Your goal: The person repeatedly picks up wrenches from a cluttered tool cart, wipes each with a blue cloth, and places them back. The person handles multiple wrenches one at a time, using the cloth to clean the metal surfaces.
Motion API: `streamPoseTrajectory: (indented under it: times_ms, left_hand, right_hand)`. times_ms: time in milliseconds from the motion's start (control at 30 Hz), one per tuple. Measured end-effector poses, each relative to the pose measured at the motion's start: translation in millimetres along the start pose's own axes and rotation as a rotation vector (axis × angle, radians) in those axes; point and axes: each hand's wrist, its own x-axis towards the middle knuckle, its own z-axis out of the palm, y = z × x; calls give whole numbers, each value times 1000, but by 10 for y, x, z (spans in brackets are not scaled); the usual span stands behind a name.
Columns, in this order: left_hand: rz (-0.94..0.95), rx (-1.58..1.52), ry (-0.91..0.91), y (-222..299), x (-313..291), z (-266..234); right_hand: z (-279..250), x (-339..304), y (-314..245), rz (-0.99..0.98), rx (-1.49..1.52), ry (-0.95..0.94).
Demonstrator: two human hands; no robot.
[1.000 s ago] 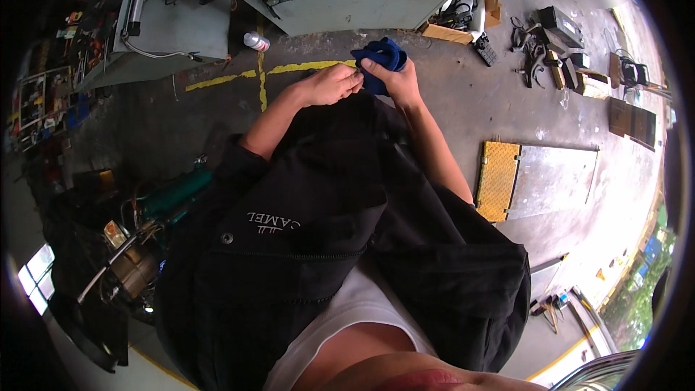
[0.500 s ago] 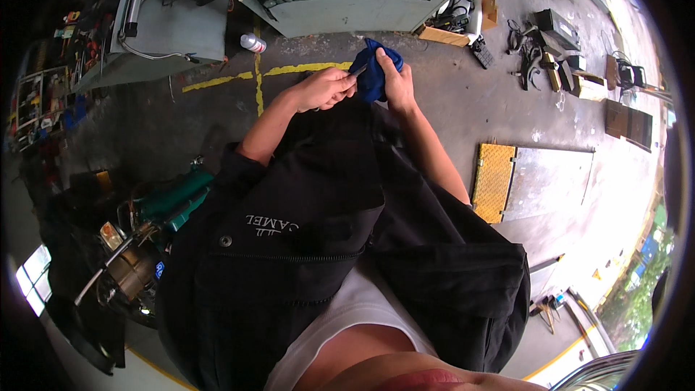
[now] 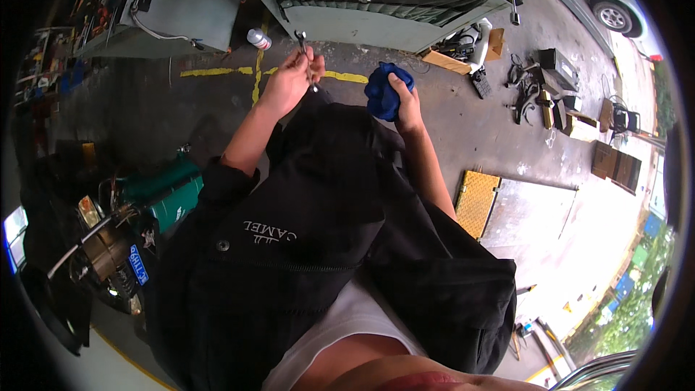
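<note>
Left hand (image 3: 284, 89) pinched the wrench (image 3: 301, 45); right hand (image 3: 408, 108) gripped the cloth (image 3: 384, 94), with a gap between.

The left fingers were curled partway in and closed on the wrench near its middle, though blur hid the exact contact. Its long axis ran mainly away from the body: one end jutted beyond the left fingertips, tilted slightly left, while the other showed on their near side, angled slightly right. The cloth lay to the right of the left hand, roughly level with it and apart from both wrench ends. The right hand's thumb pressed on the bunched cloth; its other fingers were mostly hidden. The bottle (image 3: 258, 39) was beyond the left hand and to its left, the cabinet (image 3: 347, 30) beyond both hands.
</note>
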Motion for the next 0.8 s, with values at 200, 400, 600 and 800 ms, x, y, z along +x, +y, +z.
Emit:
streamPoseTrajectory:
  times_ms: [200,400,600,800]
  left_hand:
    - [23,-609,-411,-4,78,102]
    - [152,-576,-341,41,83,479]
    - [229,-486,-51,-16,89,705]
    - [251,-401,-103,3,64,782]
  right_hand:
    - [57,-36,-37,-16,-125,-256]
    - [37,-172,-121,3,-20,-503]
    - [3,-194,-48,45,17,-602]
    - [85,-266,-127,-10,-9,-547]
